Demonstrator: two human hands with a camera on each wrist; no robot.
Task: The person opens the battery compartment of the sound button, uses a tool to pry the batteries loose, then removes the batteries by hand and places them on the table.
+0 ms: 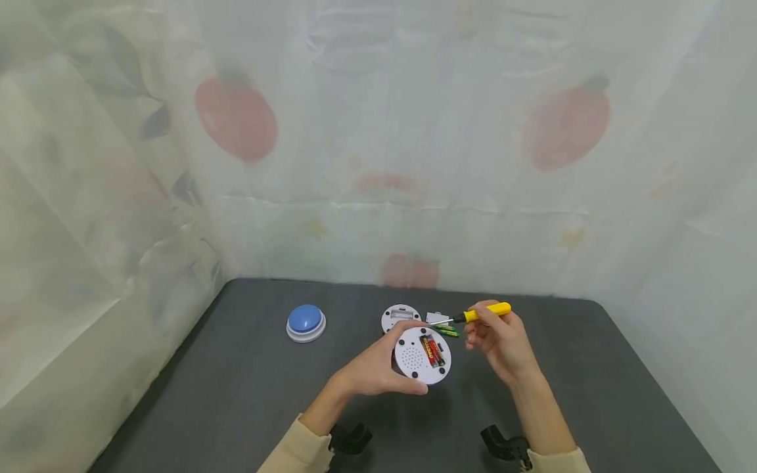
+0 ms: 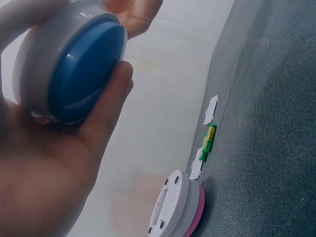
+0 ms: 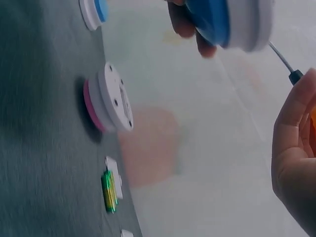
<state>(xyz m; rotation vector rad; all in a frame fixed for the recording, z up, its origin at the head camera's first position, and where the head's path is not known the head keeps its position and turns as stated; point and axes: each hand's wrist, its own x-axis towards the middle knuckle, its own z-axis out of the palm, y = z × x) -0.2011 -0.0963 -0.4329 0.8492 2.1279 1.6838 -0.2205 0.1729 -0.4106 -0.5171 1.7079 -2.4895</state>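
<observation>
Button unit (image 1: pixel 414 371), blue dome and white base, is up off the table in the left hand (image 1: pixel 375 368), over the near side of the other parts. Underside faces the person; battery bay uncovered, two red-and-black batteries (image 1: pixel 432 351) seated side by side. Left hand grips it round the rim, thumb low, fingers on the far side. Right hand (image 1: pixel 501 345) pinches a yellow screwdriver (image 1: pixel 501 308), shaft pointing at the unit's upper edge; can't tell if the tip touches. Hands are apart from each other. Just behind on the table (image 1: pixel 248 394): a pink-based unit (image 3: pixel 109 98) lying underside up, two green batteries (image 2: pixel 208 143) close by, one white cover (image 2: pixel 211 109) at each end of them. Second blue button (image 1: pixel 305 320) sits dome up, well off to the left. Fruit-print curtain (image 1: pixel 378 131) hangs behind the table.
</observation>
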